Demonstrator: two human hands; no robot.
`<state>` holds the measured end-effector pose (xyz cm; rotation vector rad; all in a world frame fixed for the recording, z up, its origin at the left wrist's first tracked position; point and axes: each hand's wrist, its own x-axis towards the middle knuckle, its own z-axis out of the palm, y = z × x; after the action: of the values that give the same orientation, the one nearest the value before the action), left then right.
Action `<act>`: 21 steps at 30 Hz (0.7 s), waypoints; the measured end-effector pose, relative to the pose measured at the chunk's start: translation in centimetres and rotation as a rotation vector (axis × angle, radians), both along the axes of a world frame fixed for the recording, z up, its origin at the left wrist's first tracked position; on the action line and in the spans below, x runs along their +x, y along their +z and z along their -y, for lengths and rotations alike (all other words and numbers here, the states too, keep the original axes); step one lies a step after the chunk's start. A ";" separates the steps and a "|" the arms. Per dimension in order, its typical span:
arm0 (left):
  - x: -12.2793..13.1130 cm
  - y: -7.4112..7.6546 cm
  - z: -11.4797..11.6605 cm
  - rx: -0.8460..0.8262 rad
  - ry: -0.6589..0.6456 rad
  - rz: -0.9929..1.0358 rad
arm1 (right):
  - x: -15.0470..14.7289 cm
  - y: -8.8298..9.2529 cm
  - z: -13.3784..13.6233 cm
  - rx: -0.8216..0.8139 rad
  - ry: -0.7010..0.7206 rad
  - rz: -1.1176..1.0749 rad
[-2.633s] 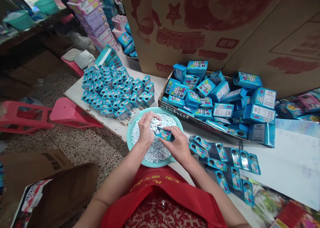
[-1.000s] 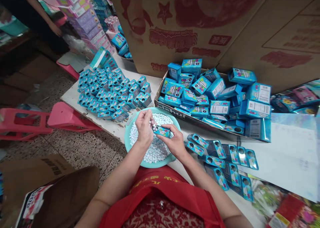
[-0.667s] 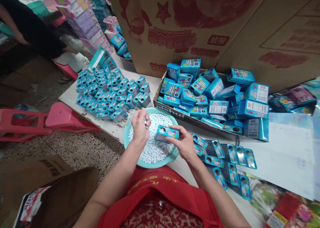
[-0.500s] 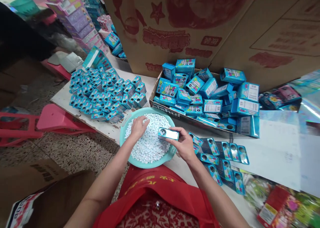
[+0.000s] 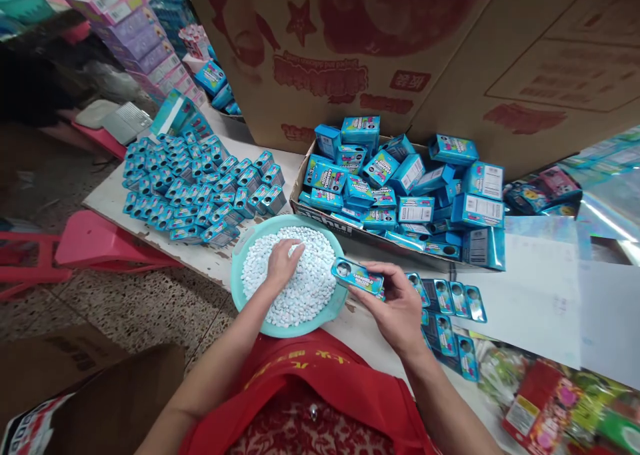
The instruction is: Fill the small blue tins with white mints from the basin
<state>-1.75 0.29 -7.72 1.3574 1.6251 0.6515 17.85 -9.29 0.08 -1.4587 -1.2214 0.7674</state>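
Observation:
My left hand (image 5: 285, 263) rests among small white candies (image 5: 295, 308) in a turquoise basin (image 5: 238, 268). Its fingers are curled in, and whatever they hold is hidden. In my right hand (image 5: 397, 308) is a small blue candy box (image 5: 358, 276), gripped between thumb and fingers just past the basin's right rim. The box has a round hole at its left end, with something pale showing inside, and its printed label faces up.
Many similar small boxes (image 5: 200, 188) stand packed together on the white table at left. A carton (image 5: 345, 227) heaped with blue packs (image 5: 360, 195) sits behind the basin. Several small boxes (image 5: 445, 335) lie right of my right hand. A large cardboard box (image 5: 350, 42) rises behind; a red stool (image 5: 95, 242) is at left.
My right hand has moved right and slightly down with the box, which has turned so its printed label shows instead of a plain white face. My left hand stays in the candies, slightly shifted.

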 end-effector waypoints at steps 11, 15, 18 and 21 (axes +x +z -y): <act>2.1 2.3 0.0 -0.449 0.591 1.188 | -3.7 -0.5 -4.8 -0.020 0.389 0.467; 2.3 2.2 0.0 -0.446 0.607 1.184 | -3.6 -0.6 -4.8 -0.107 0.414 0.523; 2.5 2.3 0.0 -0.486 0.595 1.170 | -3.5 -0.6 -4.8 -0.151 0.414 0.515; 2.6 2.4 0.1 -0.500 0.584 1.170 | -3.4 -0.1 -4.6 -0.124 0.405 0.463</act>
<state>0.85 0.14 -5.29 -0.0034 1.0251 1.0171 14.43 -4.65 -0.05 -1.5619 -1.8908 0.8060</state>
